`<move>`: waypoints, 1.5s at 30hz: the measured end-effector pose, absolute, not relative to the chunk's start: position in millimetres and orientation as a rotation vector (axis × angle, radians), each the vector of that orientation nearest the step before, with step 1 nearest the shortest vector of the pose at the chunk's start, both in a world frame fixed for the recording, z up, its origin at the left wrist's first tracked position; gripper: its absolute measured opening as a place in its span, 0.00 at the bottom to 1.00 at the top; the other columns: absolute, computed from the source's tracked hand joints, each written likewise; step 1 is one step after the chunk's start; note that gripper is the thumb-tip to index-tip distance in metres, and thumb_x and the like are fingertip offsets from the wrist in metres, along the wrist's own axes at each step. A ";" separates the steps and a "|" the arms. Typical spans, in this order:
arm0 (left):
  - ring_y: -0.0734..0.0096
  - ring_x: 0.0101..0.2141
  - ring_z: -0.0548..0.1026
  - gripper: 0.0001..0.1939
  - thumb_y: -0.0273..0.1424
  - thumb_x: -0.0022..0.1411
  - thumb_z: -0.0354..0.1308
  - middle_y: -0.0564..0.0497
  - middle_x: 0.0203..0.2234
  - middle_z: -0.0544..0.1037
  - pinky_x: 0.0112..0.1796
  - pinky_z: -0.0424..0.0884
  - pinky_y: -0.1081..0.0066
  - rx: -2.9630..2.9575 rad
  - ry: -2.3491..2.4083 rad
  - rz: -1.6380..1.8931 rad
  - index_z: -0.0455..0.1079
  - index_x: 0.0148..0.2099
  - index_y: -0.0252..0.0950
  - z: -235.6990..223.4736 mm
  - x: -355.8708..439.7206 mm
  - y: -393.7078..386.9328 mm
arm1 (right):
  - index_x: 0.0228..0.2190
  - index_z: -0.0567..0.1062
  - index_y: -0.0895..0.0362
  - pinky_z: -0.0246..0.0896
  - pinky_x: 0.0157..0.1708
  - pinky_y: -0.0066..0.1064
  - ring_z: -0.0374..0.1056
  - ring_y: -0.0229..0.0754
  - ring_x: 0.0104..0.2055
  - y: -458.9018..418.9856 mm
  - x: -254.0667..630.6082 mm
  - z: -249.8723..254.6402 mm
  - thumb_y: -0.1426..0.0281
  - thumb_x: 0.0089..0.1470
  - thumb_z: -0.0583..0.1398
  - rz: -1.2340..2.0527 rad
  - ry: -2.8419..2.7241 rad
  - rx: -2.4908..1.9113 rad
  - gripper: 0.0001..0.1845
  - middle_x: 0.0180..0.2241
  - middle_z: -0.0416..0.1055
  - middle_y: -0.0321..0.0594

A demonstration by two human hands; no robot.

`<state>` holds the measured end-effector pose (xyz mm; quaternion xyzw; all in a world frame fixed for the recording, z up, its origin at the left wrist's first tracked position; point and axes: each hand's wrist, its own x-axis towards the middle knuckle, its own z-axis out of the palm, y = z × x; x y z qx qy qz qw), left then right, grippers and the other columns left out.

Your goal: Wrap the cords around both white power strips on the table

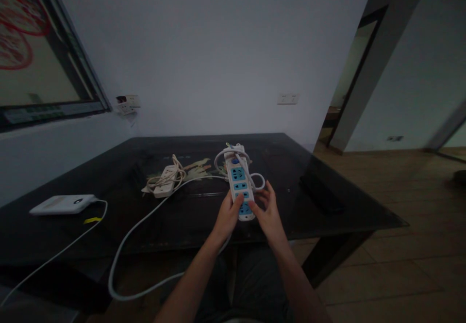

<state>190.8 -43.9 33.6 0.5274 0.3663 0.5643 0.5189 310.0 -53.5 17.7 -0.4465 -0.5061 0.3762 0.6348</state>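
Note:
A white power strip [240, 186] with blue socket faces is held up over the near middle of the black table. My left hand [228, 216] grips its lower left edge, thumb on the front. From the right, my right hand [267, 211] holds the lower right edge, its thumb pressed on the strip and its fingers partly behind it. White cord [259, 181] loops around the strip's upper part and beside it. A longer stretch of white cable [136, 226] runs out to the left and hangs below the table edge.
On the black table [120, 165], a second white power strip [166, 181] lies wrapped in its cord. A white power bank [63, 204] with a cable is at far left, near a yellow tag [92, 220]. A dark flat object [320, 194] rests right. Wall sockets [287, 99] sit behind.

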 end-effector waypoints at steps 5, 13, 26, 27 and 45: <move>0.56 0.44 0.74 0.29 0.53 0.56 0.54 0.42 0.39 0.77 0.40 0.70 0.66 1.346 0.929 1.351 0.68 0.48 0.34 30.5 189.5 -46.5 | 0.47 0.63 0.54 0.71 0.35 0.39 0.71 0.47 0.39 -71.9 298.1 12.4 0.54 0.47 0.62 1.128 -1.180 -0.998 0.28 0.39 0.72 0.44; 0.62 0.36 0.73 0.28 0.54 0.61 0.45 0.46 0.34 0.77 0.37 0.69 0.68 1.457 0.913 1.328 0.71 0.42 0.34 25.8 184.4 -50.7 | 0.39 0.68 0.52 0.68 0.24 0.32 0.71 0.46 0.33 -88.0 295.1 18.0 0.54 0.51 0.59 0.960 -1.248 -1.072 0.18 0.31 0.73 0.39; 0.79 0.17 0.52 0.15 0.44 0.61 0.53 0.60 0.15 0.53 0.19 0.47 0.77 1.401 1.224 1.566 0.68 0.32 0.36 45.8 95.1 -50.6 | 0.32 0.65 0.53 0.58 0.14 0.25 0.62 0.36 0.19 -98.3 357.2 21.6 0.52 0.53 0.58 0.750 -1.024 -1.195 0.17 0.22 0.65 0.32; 0.80 0.17 0.52 0.15 0.43 0.61 0.54 0.60 0.15 0.53 0.19 0.47 0.78 1.376 1.221 1.576 0.68 0.32 0.36 44.7 85.0 -51.9 | 0.32 0.65 0.53 0.58 0.14 0.25 0.61 0.36 0.18 -97.8 365.6 23.9 0.52 0.53 0.57 0.723 -0.993 -1.193 0.17 0.21 0.65 0.31; 0.82 0.16 0.52 0.10 0.36 0.58 0.59 0.59 0.17 0.54 0.16 0.48 0.80 1.379 0.876 1.908 0.72 0.36 0.34 137.5 61.9 -46.0 | 0.32 0.68 0.57 0.60 0.22 0.27 0.65 0.41 0.27 -102.0 400.4 25.8 0.53 0.52 0.57 0.672 -1.421 -1.403 0.19 0.26 0.68 0.36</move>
